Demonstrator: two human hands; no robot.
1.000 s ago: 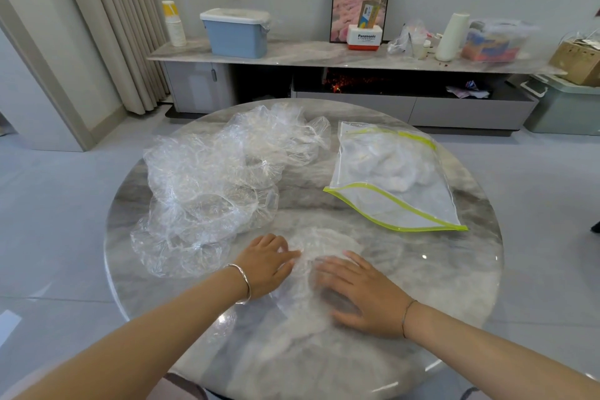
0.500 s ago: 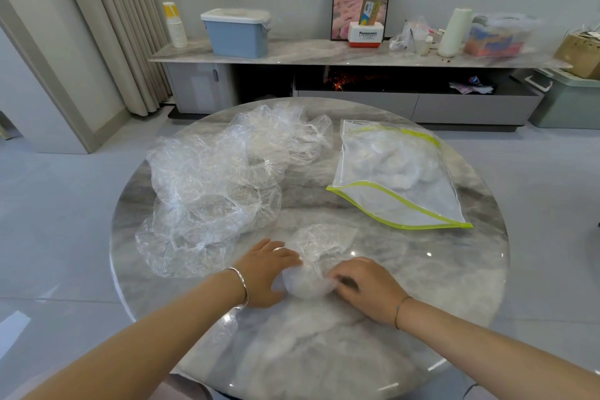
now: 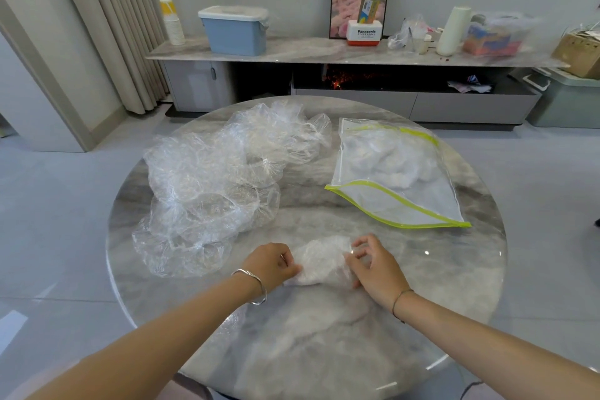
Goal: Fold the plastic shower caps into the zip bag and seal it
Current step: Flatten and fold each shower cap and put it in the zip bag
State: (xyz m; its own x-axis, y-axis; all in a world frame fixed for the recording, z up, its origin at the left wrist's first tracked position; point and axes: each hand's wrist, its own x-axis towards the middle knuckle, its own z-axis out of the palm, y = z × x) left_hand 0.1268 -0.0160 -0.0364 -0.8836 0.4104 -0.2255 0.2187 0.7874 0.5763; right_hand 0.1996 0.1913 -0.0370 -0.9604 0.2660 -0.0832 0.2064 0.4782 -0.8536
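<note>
Shower caps sat heaped and loose on the left half of the round marble table, a clear crinkled pile spreading from the far edge down toward the near side. One folded cap was bunched into a small white wad at the near middle of the table, and both hands were on it. The left hand was curled in, fingers pinching the wad's left end, a silver bangle round that wrist. The right hand gripped the wad's right end, thumb and fingertips closed on the plastic, the other fingers arched above it; a thin bracelet circled that wrist. The wad rested on the tabletop between the two hands, pressed from both sides.

Over on the right half lay the zip bag, flat, with yellow-green zip strips along its near edge. Its mouth faced the near side and gaped open, the two strips bowed apart. White bundled caps already showed through the clear film toward the far end of the bag. Bag and wad were well apart, bare marble between them. The loose pile lay just beside the left hand without touching it.

Behind the table ran a long low cabinet against the wall, with a blue lidded bin on top.
</note>
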